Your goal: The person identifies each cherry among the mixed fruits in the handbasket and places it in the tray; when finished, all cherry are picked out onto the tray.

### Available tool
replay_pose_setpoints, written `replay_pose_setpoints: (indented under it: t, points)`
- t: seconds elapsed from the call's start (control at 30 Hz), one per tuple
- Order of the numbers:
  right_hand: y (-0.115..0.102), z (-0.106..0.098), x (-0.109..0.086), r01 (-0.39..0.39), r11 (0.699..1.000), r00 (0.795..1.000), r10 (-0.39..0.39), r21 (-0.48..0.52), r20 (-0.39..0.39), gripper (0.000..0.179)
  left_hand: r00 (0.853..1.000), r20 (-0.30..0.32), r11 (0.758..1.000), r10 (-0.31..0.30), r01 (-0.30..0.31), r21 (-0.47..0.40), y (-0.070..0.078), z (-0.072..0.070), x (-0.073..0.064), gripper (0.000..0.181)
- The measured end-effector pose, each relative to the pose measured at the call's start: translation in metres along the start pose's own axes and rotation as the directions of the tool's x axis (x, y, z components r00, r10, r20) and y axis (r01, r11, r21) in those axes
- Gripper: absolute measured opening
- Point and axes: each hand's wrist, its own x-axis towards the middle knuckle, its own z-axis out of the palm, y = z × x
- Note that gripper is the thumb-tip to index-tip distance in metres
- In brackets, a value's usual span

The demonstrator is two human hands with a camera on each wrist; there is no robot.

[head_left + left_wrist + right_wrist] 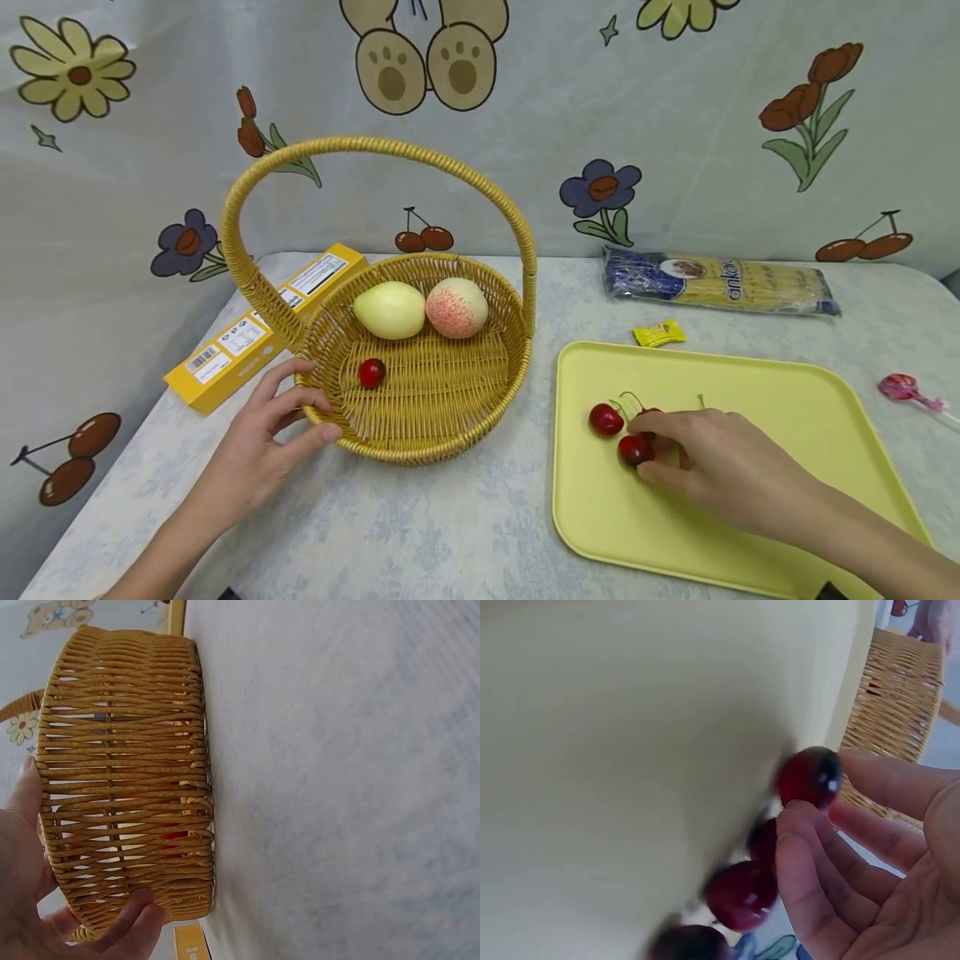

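On the left stands a wicker basket (431, 400) with a tall arched handle. It holds a pale yellow fruit (390, 310), a peach (457, 308) and one dark red cherry (371, 373). My left hand (258, 450) holds the basket by its near-left rim, fingers and thumb spread along the wall (124, 787). Over the yellow tray (787, 400), my right hand (720, 462) pinches a cherry (810, 778) between thumb and fingertips. Several more cherries lie close by, one of them a red cherry (605, 420) to its left; my fingers partly hide others.
Behind the basket lies a long yellow box (255, 333). Past the tray are a pasta packet (720, 282) and a small yellow wrapped candy (659, 333). A pink lollipop (900, 386) lies right of the tray. Patterned cloth hangs behind the table.
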Motion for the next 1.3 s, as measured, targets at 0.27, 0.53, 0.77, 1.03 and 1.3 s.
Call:
replay_pose_setpoints:
  t: [0.27,0.53,0.77,1.03,1.3]
  points:
    - [-0.005,-0.022,-0.004,0.0,1.0,0.998,0.0,0.006,-0.068,0.027,1.0,-0.004,1.0,0.005,-0.005,-0.002,-0.001,0.001,0.0,0.017]
    - [-0.029,-0.021,0.005,0.109,0.989,0.972,-0.085,0.101,-0.219,0.032,1.0,0.002,1.0,-0.003,0.002,0.012,0.0,-0.001,-0.001,0.016]
    - [-0.06,-0.012,0.029,0.258,0.943,0.934,-0.188,0.21,-0.305,0.032,1.0,0.013,1.0,-0.008,0.008,0.005,0.002,0.0,0.0,0.015]
    - [-0.103,0.001,0.073,0.4,0.902,0.88,-0.328,0.164,-0.344,0.026,1.0,0.009,1.0,0.009,-0.009,-0.009,0.001,0.0,0.0,0.015]
    - [-0.144,0.016,0.129,0.4,0.88,0.917,-0.382,0.258,-0.119,0.03,1.0,0.016,1.0,0.009,-0.009,-0.022,0.001,-0.001,0.0,0.015]
